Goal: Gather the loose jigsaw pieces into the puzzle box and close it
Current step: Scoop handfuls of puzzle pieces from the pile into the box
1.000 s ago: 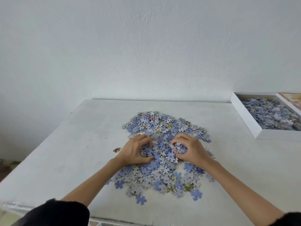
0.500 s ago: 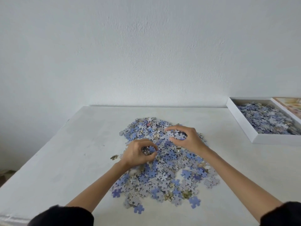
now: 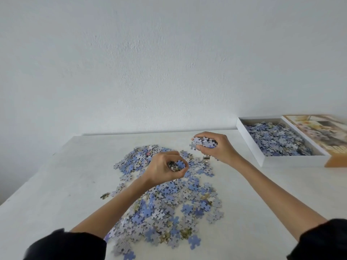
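A pile of loose blue and grey jigsaw pieces spreads over the middle of the white table. My left hand grips a handful of pieces just above the pile, fingers curled round them. My right hand holds a bigger handful, lifted above the pile's far right edge, with pieces sticking out between the fingers. The white puzzle box lies open at the far right and holds many pieces. Its lid, with a printed picture, lies beside it on the right.
A white wall stands right behind the table. The table's left edge runs diagonally at the left, and one stray piece lies left of the pile. Bare table surface lies between the pile and the box.
Both hands closed on handfuls of pieces and lifted off the pile. My right hand moved up and right toward the box; the left rose a little. The view shifted right.
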`<action>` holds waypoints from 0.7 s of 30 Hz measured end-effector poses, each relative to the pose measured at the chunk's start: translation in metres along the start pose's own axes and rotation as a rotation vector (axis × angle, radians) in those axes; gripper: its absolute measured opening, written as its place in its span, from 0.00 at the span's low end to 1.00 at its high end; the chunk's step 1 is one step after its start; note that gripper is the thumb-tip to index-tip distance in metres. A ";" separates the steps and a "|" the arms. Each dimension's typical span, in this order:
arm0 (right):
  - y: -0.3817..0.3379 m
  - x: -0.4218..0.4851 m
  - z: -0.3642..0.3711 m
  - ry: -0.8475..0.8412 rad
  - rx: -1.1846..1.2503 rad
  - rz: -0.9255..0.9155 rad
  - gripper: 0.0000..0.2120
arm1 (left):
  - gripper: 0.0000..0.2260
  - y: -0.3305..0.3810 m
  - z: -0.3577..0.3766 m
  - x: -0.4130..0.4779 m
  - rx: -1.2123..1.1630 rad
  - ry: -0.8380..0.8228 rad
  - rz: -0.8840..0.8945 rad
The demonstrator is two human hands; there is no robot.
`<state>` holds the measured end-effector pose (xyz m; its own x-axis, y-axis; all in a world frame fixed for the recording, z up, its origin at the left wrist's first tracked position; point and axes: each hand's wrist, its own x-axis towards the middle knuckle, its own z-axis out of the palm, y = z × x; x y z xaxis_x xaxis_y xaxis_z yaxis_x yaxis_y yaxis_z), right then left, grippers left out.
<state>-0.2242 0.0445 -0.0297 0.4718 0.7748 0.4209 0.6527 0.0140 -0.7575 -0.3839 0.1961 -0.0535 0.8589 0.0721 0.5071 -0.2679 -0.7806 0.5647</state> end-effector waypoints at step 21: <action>0.127 -0.013 -0.230 0.222 -0.215 0.082 0.13 | 0.09 0.077 0.178 0.188 -0.004 0.014 0.135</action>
<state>-0.0111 -0.1093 -0.0171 0.6301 0.6108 0.4795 0.7066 -0.1948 -0.6803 -0.1654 0.0391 -0.0302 0.8088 -0.0244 0.5876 -0.3820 -0.7814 0.4934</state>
